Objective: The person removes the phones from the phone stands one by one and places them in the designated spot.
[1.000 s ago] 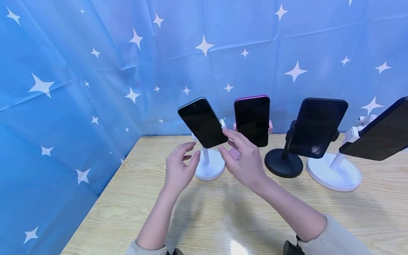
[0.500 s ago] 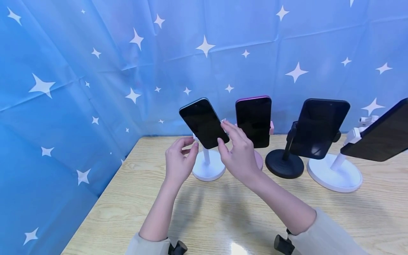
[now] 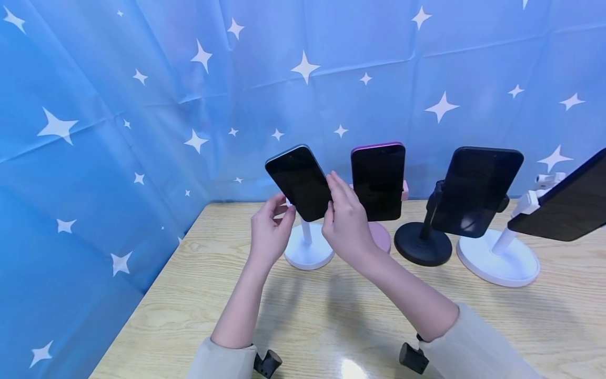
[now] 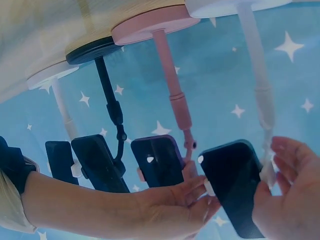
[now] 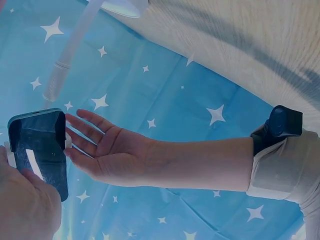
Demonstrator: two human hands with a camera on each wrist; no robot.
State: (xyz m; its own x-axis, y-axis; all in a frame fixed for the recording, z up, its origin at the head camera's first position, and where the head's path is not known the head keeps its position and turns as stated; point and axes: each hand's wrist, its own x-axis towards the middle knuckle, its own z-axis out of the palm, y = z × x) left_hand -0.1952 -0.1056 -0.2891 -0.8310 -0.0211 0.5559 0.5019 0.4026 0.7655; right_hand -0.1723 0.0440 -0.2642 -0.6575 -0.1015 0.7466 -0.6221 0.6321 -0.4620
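Observation:
A smartphone [image 3: 298, 181] with a dark screen sits tilted in a white phone stand [image 3: 309, 252]. At its left edge my left hand [image 3: 270, 231] has its thumb and fingers around the stand's white clamp [image 5: 68, 140]. My right hand [image 3: 347, 226] holds the phone's lower right edge, its thumb at the front and its fingers along the side. The left wrist view shows the right fingers by the other white clamp [image 4: 208, 187]. Some fingertips are hidden behind the phone.
To the right stand a pink phone stand [image 3: 380, 237], a black phone stand [image 3: 423, 245] and another white phone stand [image 3: 497, 258], each holding a dark smartphone. A blue curtain [image 3: 189, 95] with white stars hangs behind the wooden table [image 3: 303, 321].
Both hands have come in closer to the phone. The left has moved onto the left clamp; the right has shifted left against the phone's edge. The phone itself has hardly moved.

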